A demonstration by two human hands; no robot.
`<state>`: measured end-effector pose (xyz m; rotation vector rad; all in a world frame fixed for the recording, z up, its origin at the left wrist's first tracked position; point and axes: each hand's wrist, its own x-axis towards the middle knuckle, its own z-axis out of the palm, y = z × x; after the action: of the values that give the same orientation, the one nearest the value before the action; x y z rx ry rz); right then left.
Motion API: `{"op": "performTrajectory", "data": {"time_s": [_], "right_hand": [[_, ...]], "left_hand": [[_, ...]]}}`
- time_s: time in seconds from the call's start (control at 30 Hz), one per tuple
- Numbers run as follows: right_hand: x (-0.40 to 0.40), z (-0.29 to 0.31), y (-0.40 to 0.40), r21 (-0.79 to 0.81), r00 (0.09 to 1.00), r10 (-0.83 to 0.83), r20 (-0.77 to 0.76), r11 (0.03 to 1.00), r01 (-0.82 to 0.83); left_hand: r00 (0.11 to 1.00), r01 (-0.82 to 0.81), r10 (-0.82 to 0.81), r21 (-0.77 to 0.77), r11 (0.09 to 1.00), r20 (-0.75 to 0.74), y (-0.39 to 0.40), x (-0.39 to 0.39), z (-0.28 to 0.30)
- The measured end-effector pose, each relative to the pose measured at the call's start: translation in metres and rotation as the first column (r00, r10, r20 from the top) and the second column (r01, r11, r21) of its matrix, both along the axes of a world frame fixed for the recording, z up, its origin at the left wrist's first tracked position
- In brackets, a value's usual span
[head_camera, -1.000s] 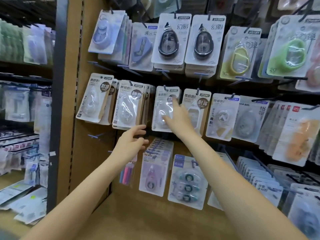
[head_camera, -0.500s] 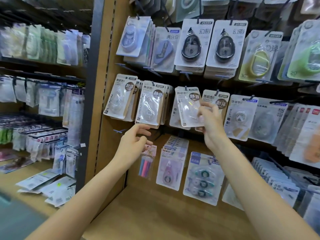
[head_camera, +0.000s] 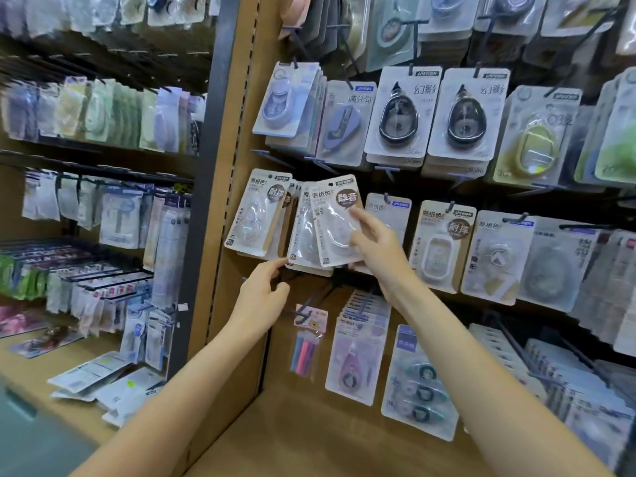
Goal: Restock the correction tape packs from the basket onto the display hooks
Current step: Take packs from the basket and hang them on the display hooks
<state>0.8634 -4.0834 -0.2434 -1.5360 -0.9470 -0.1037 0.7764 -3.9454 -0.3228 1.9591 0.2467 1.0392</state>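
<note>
A correction tape pack [head_camera: 334,218] with a brown round label is held tilted in front of the middle row of hooks. My right hand [head_camera: 377,242] pinches it by its right edge, thumb on the clear blister. My left hand [head_camera: 263,294] is raised just below, its fingertips touching the lower edge of the hanging packs [head_camera: 303,235] on the second hook. Another stack of the same kind of packs [head_camera: 256,211] hangs to the left. The basket is out of view.
Rows of other correction tape packs [head_camera: 399,115] hang above and to the right on the hooks. Lower hooks carry a pen pack [head_camera: 304,349] and more tape packs [head_camera: 356,356]. A wooden shelf [head_camera: 309,438] lies below. A dark upright post [head_camera: 206,166] borders a second display on the left.
My right hand took a pack off the third hook and carried it left, to the second hook's stack. My left hand rose to the bottom edge of those packs. The camera swung left.
</note>
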Motion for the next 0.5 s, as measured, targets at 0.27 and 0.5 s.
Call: {"op": "performTrajectory", "data": {"time_s": [0.27, 0.5], "right_hand": [[-0.005, -0.003, 0.048, 0.032, 0.995, 0.053, -0.09, 0.998, -0.05], [-0.013, -0.002, 0.061, 0.005, 0.989, -0.11, -0.095, 0.994, 0.111]], "left_hand": [[0.995, -0.097, 0.097, -0.017, 0.995, -0.008, 0.027, -0.02, -0.014], [0.997, -0.082, 0.082, -0.025, 0.996, 0.0, 0.035, -0.022, -0.025]]}}
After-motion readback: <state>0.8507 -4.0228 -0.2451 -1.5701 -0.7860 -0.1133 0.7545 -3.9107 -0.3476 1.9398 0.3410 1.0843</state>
